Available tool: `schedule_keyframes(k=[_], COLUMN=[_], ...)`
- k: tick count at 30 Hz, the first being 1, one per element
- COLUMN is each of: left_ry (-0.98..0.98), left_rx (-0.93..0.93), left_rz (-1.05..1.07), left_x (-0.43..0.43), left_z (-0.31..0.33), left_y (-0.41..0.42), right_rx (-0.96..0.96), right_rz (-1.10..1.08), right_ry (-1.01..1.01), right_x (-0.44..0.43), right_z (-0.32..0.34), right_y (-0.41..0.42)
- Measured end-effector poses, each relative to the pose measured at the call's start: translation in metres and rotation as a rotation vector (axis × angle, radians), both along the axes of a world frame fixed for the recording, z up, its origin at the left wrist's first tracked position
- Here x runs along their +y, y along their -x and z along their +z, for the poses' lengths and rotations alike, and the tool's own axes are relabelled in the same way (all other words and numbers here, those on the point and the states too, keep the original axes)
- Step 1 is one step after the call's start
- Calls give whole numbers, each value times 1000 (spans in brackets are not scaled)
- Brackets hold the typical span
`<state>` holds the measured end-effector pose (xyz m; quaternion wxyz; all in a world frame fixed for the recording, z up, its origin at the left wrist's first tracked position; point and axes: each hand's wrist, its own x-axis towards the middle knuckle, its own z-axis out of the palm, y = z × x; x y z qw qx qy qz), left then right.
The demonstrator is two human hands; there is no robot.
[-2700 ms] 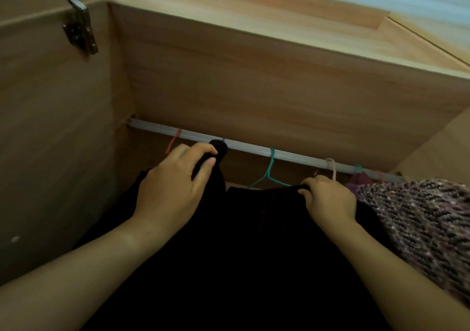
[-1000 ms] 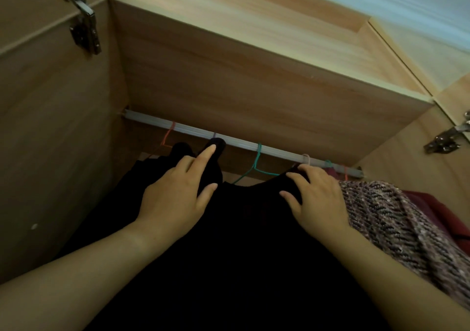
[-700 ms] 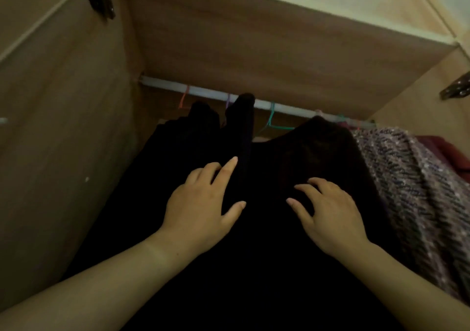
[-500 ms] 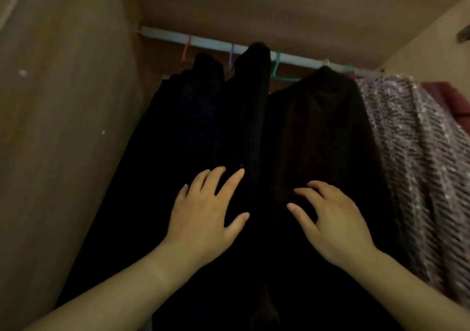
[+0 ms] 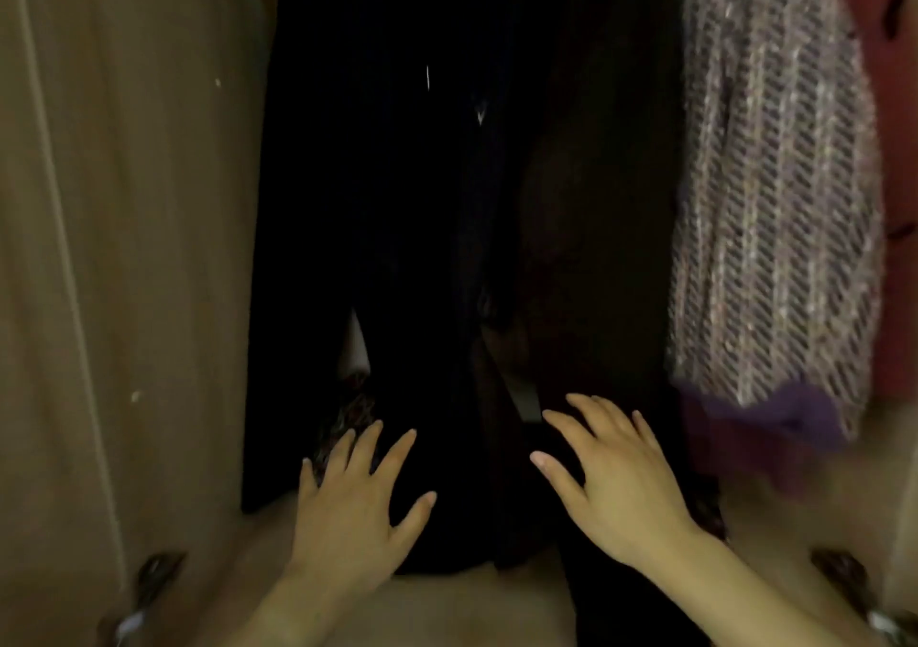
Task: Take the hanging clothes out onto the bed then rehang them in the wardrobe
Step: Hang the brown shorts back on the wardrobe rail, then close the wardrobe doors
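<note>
Black garments [image 5: 422,249] hang in the middle of the wardrobe, their lower hems near the bottom of the view. My left hand [image 5: 355,507] lies flat with spread fingers against the lower part of the black cloth. My right hand [image 5: 616,477] also has straight, spread fingers on the dark cloth to the right. Neither hand grips anything. A purple-and-white knitted garment [image 5: 775,189] hangs to the right, with a red garment [image 5: 889,149] beyond it. The rail and the hangers are out of view above.
The wardrobe's left side wall [image 5: 124,249] stands close beside the black clothes. The wardrobe floor [image 5: 447,606] shows pale under my wrists. Metal hinges sit at the lower left [image 5: 144,592] and lower right [image 5: 854,592] corners.
My view has dropped from the rail down to the hems. Both hands let go of the garment tops and slid down the black cloth with their fingers spread.
</note>
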<state>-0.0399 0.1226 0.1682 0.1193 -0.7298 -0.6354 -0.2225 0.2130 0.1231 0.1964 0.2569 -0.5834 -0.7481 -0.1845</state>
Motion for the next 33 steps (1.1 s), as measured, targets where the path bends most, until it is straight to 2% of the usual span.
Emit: schedule_keyframes(k=[6, 10, 17, 25, 29, 33], left_ry=[154, 277, 270, 409, 417, 367], left_rx=[-58, -18, -80, -103, -124, -141], left_rz=[51, 119, 207, 346, 432, 491], left_x=[-110, -189, -298, -421, -463, -496], left_z=[-76, -123, -179, -221, -221, -213], left_y=[-12, -9, 6, 38, 73, 122], right_rx=[35, 43, 62, 73, 75, 85], right_rz=[37, 82, 241, 462, 532, 575], right_ry=[238, 309, 448, 540, 594, 565], right_x=[-85, -150, -233, -330, -354, -374], right_z=[-100, -154, -211, -245, -251, -238], right_y=[2, 12, 36, 83, 120, 176])
